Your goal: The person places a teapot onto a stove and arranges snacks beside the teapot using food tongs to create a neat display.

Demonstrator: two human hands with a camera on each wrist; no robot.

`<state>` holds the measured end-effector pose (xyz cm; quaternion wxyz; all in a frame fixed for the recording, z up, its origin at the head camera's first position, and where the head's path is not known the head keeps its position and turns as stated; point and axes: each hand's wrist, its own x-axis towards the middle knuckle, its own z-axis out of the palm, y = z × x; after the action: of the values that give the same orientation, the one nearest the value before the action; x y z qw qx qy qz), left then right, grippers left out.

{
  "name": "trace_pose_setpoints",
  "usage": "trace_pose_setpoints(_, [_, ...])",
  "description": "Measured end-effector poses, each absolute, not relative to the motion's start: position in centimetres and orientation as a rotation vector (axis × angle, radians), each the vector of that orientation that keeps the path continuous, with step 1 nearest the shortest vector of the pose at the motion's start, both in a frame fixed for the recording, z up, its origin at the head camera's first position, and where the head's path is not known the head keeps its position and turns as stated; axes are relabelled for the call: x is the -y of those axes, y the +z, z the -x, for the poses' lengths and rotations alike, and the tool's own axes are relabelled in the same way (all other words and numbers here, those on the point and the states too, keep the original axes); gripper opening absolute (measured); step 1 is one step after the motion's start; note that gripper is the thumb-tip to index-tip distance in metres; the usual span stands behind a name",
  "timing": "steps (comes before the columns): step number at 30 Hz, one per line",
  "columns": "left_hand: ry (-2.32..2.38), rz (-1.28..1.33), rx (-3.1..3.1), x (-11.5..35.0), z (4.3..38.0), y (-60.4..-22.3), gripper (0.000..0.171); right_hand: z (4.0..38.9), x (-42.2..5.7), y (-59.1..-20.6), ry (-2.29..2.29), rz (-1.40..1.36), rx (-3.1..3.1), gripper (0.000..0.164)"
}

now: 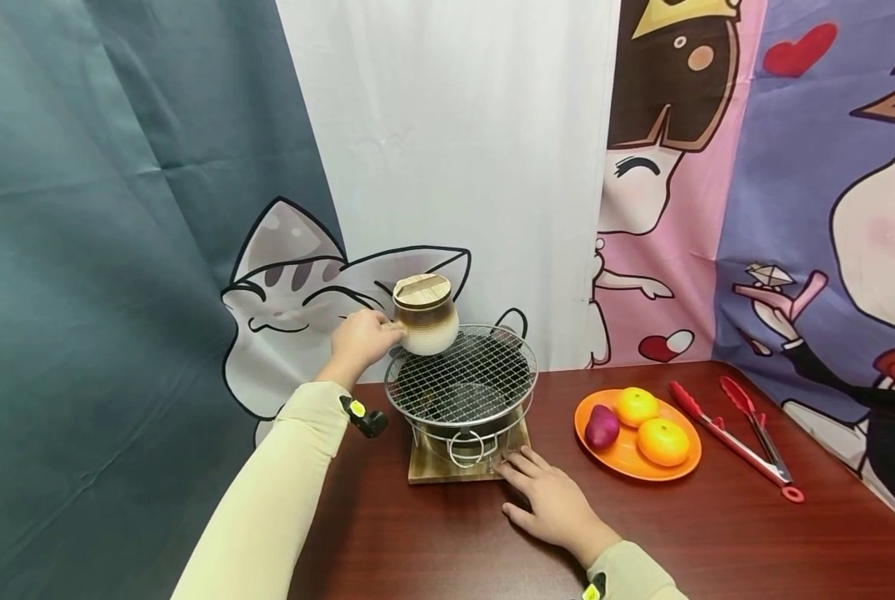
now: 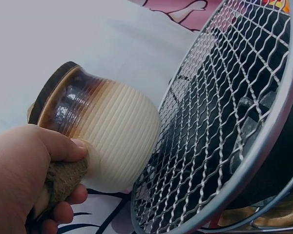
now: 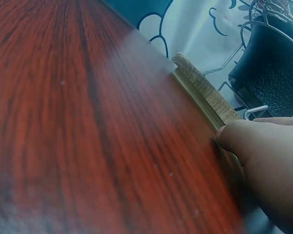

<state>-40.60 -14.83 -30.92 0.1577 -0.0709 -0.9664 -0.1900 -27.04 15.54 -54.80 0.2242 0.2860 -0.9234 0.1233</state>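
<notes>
My left hand (image 1: 363, 340) grips the side handle (image 2: 63, 180) of a small ribbed teapot (image 1: 427, 321), brown above and cream below, with a wooden lid (image 1: 422, 290). The pot stands upright over the left rear part of a round wire grill mesh (image 1: 485, 379); whether its base touches the mesh I cannot tell. Under the mesh is a dark charcoal stove (image 3: 273, 68) on a wooden board (image 1: 443, 471). My right hand (image 1: 548, 504) lies with fingers spread at the board's front right corner, and its thumb is by the board's edge in the right wrist view.
Right of the stove, an orange plate (image 1: 635, 468) bears two oranges (image 1: 662, 442) and a purple vegetable or fruit (image 1: 602, 427). Red-handled tongs (image 1: 747, 446) lie spread beyond it on the reddish wooden table (image 1: 717, 550). A printed cloth backdrop (image 1: 462, 150) hangs close behind the stove.
</notes>
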Motion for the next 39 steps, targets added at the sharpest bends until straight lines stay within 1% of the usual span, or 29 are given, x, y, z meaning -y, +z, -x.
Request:
trace_pose_setpoints(9, [-0.545,0.199,2.767,14.5,40.8,-31.6,0.040,27.1,-15.5,-55.0,0.345,-0.786,2.562,0.057])
trace_pose_setpoints(29, [-0.536,0.215,2.763,14.4,41.2,-32.4,0.036,27.2,-15.5,-55.1,0.367,-0.811,2.543,0.056])
trace_pose_setpoints(39, [-0.520,0.217,2.773,14.0,41.2,-32.4,0.039,27.2,-15.6,-55.0,0.360,-0.806,2.541,0.057])
